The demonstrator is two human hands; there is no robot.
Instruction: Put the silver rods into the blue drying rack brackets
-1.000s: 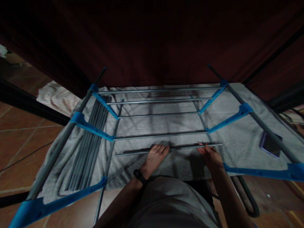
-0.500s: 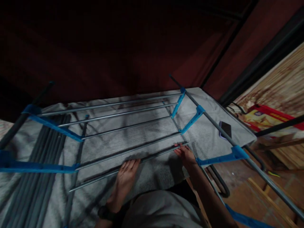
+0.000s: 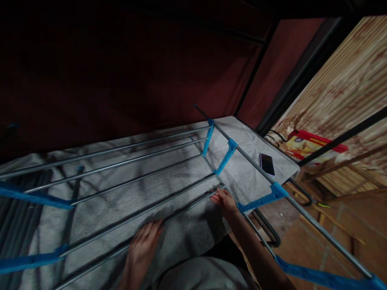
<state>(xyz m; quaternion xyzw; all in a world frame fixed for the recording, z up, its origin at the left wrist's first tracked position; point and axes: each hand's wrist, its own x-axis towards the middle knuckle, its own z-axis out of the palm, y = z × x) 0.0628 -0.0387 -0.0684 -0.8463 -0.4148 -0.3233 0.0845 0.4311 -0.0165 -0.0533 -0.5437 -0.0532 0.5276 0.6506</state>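
A grey metal rod lies loose on a grey towel, inside a rack frame of grey tubes and blue plastic connectors. My left hand rests on the rod's near-left stretch with fingers stretched over it. My right hand pinches the rod near its right end, close to the frame's right side tube. Several rods sit fitted across the frame beyond my hands.
A dark phone lies on the towel's right corner. A dark red curtain hangs behind. To the right are a corrugated wall, a red box, wooden slats and a tiled floor. Spare tubes lie at far left.
My view has swung to the right, bringing the wall and red box into sight. Both hands stay on the loose rod, which sits close to the right side of the frame.
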